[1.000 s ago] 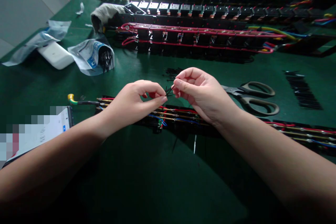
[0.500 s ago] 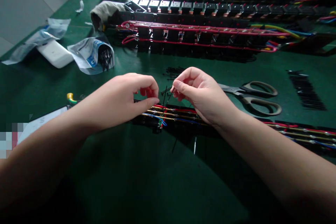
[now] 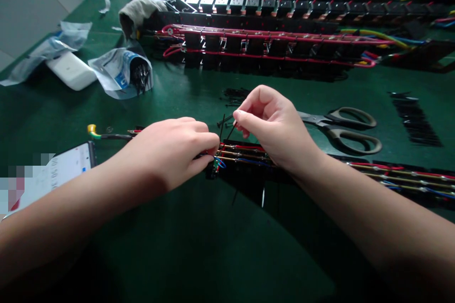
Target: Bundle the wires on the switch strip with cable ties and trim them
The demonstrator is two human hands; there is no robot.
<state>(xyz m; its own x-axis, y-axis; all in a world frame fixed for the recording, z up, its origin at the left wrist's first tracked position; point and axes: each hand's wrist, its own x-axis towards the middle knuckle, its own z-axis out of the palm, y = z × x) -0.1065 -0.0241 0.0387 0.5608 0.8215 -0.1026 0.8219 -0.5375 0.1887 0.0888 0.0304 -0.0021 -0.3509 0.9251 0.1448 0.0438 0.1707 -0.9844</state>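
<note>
A long black strip (image 3: pixel 245 154) with brass rods and red and blue wires lies across the green table in front of me. My left hand (image 3: pixel 176 149) is closed over its left part, thumb on the near side, fingertips partly hidden. My right hand (image 3: pixel 273 125) pinches a thin black cable tie (image 3: pixel 232 130) between thumb and forefinger, just above the strip. The tie's other end stands up beside it, near my left fingertips. Below my left fingertips a small green circuit board (image 3: pixel 216 164) shows at the strip's near edge.
Scissors (image 3: pixel 341 128) lie right of my right hand. Loose cable ties (image 3: pixel 236 92) lie behind it, more (image 3: pixel 414 118) at far right. A bag of ties (image 3: pixel 115 73), a white case (image 3: pixel 73 71) and a phone (image 3: pixel 73 165) are left. Wired black assemblies (image 3: pixel 277 33) line the back.
My left hand has come down and closed on the strip; before, it was held above with its fingers apart. My right hand keeps its pinch on the cable tie almost unmoved.
</note>
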